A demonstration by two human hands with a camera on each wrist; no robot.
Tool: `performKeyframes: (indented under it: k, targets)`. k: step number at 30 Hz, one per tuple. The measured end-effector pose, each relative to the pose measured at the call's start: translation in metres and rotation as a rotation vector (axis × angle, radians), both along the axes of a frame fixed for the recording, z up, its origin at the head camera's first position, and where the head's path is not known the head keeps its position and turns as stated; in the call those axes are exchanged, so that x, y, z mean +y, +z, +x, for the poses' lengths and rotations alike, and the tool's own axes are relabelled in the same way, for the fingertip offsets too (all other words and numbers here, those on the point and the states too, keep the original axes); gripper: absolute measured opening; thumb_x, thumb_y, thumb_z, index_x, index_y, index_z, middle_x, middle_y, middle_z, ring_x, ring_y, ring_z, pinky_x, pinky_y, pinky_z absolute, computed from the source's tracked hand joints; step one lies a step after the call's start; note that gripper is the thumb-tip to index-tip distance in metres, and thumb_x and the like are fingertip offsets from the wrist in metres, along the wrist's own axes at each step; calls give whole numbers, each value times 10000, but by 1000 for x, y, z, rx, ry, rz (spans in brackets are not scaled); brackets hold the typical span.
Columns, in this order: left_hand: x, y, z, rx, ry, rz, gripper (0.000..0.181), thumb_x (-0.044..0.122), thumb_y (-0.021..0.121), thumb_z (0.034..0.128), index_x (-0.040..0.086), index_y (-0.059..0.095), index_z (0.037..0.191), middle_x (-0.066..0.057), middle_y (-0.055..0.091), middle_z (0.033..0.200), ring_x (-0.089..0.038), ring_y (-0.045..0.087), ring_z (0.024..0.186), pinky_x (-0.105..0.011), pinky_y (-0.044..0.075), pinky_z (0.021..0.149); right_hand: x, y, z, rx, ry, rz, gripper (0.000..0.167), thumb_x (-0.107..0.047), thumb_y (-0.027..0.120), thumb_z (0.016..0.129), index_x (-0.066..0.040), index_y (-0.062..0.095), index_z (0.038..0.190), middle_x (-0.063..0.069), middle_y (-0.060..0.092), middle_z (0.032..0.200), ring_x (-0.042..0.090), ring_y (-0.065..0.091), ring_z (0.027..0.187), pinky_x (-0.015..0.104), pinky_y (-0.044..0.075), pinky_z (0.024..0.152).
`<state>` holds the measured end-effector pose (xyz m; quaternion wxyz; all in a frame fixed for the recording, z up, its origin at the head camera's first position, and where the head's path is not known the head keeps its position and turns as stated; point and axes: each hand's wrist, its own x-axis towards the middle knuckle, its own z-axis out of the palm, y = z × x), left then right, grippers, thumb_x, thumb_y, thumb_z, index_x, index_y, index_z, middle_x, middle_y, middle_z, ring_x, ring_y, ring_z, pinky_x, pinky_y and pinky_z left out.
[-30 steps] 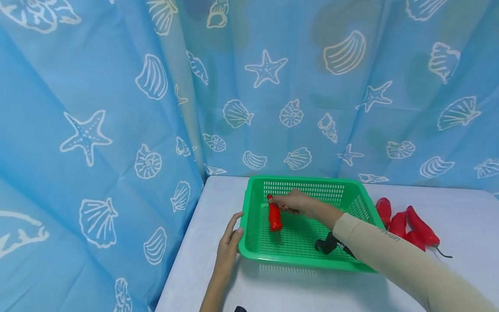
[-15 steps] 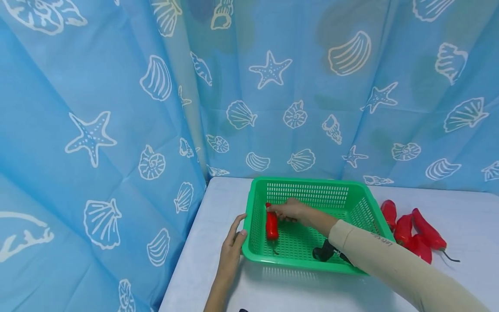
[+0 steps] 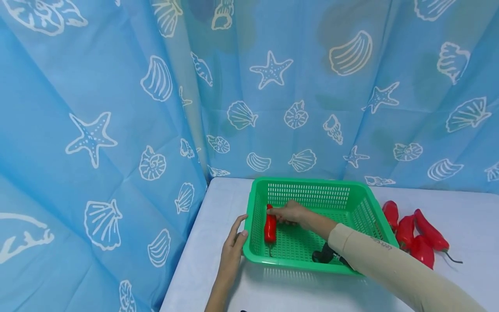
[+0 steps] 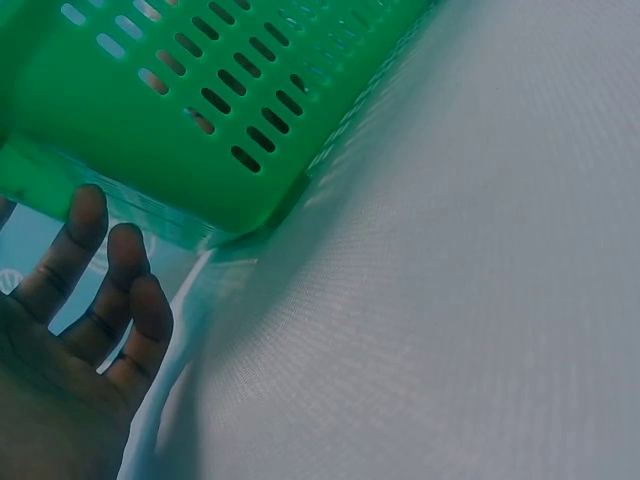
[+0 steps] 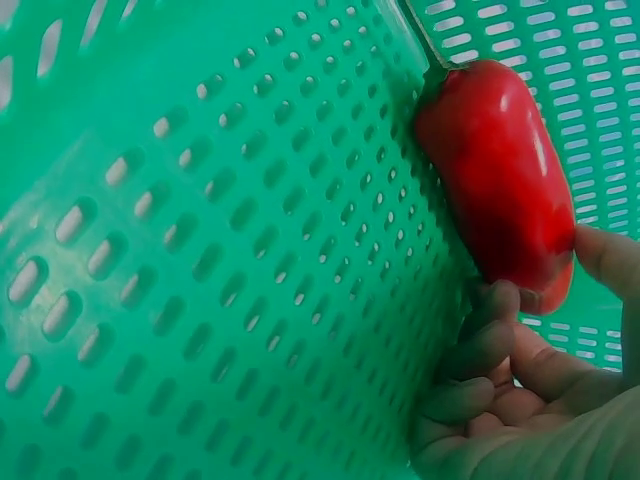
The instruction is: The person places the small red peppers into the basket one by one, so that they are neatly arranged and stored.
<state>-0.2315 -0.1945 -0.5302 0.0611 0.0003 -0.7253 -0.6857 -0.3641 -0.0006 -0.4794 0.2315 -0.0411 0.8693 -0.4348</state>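
Observation:
A red pepper (image 3: 270, 229) lies along the left side inside the green basket (image 3: 304, 265), its stem toward the near side. My right hand (image 3: 290, 212) pinches its far end between thumb and fingers; in the right wrist view the hand (image 5: 530, 390) holds the tip of the pepper (image 5: 505, 170), low against the basket's perforated floor. At the basket's left rim my left hand (image 3: 231, 251) rests with fingers extended. The left wrist view shows that hand (image 4: 80, 320) with spread fingers beside the basket's corner (image 4: 200, 190).
Several red peppers (image 3: 430, 232) lie on the white table (image 3: 471, 234) to the right of the basket. A black object (image 3: 322, 255) shows beneath my right forearm. Blue curtains (image 3: 280, 95) with shell prints stand behind and to the left.
The pepper in my right hand has come down to the basket's floor at the left side, its swing stopped. My left hand stays at the rim. The view has shifted slightly.

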Motion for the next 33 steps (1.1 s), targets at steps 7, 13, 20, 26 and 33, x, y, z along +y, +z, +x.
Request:
performKeyframes:
  k: [7,13,20,26,33]
  targets:
    - [10,1,2,23,-21,-2,453,417,451,1067,339,418,1512,-76,657,944,-169,621,786,-300,510,722,15,6,4,16,30,52,449,-454,668,936,-22,714,817,88,657,750,156,444,582,271,342,544]
    - [12,4,3,16,-24,-21,435,380,445,1076,330,425,1508,-65,645,927,-152,601,783,-283,495,730,35,29,3,42,86,25,434,-406,638,972,15,741,989,114,695,883,141,481,647,288,357,592]
    - [7,9,4,-20,-23,-23,444,354,435,1083,293,415,1522,-99,658,941,-172,614,777,-293,500,734,60,64,11,-103,130,-165,367,-341,633,990,5,707,1086,154,658,981,212,596,707,295,423,592]
    - [2,6,5,-3,10,-44,437,443,442,1063,369,432,1494,-103,680,991,-177,634,798,-291,509,744,76,84,22,-116,151,-235,359,-343,657,977,-32,706,1149,165,682,1031,264,664,783,293,477,595]
    - [3,2,5,-9,23,-33,429,495,457,1045,426,448,1467,-96,631,980,-195,620,768,-310,504,744,104,96,36,-53,130,-278,370,-320,647,989,-15,691,1195,186,679,1084,257,610,775,309,468,623]
